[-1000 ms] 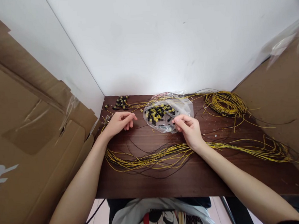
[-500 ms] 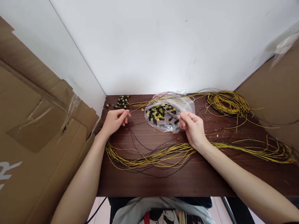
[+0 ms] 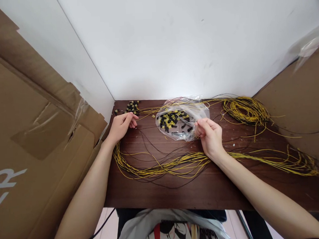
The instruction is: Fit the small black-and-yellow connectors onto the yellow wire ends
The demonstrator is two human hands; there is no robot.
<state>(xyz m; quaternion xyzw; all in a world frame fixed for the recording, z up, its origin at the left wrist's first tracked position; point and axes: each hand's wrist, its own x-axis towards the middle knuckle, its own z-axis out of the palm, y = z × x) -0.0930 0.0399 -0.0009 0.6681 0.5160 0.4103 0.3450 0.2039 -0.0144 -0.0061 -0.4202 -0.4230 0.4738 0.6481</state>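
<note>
What the right hand (image 3: pixel 210 137) pinches at the clear bag (image 3: pixel 184 119) is too small to tell (perhaps a thin black wire), and the yellow wires (image 3: pixel 301 160) run off the picture's right edge.

Both hands pinch a thin black wire (image 3: pixel 162 127) taut — left hand (image 3: pixel 121 126) at nine o'clock, right hand (image 3: pixel 211 136) at three — across a clear plastic bag (image 3: pixel 199 111).

bench (image 3: pixel 208 189): dark brown woodgrain. wires (image 3: pixel 165 167): yellow mixed with black. small parts (image 3: pixel 173 119) in the clear bag (image 3: pixel 199 111): black and yellow. wall (image 3: pixel 170 42) behind the bench: white. cardboard (image 3: pixel 26 125): plain brown.
</note>
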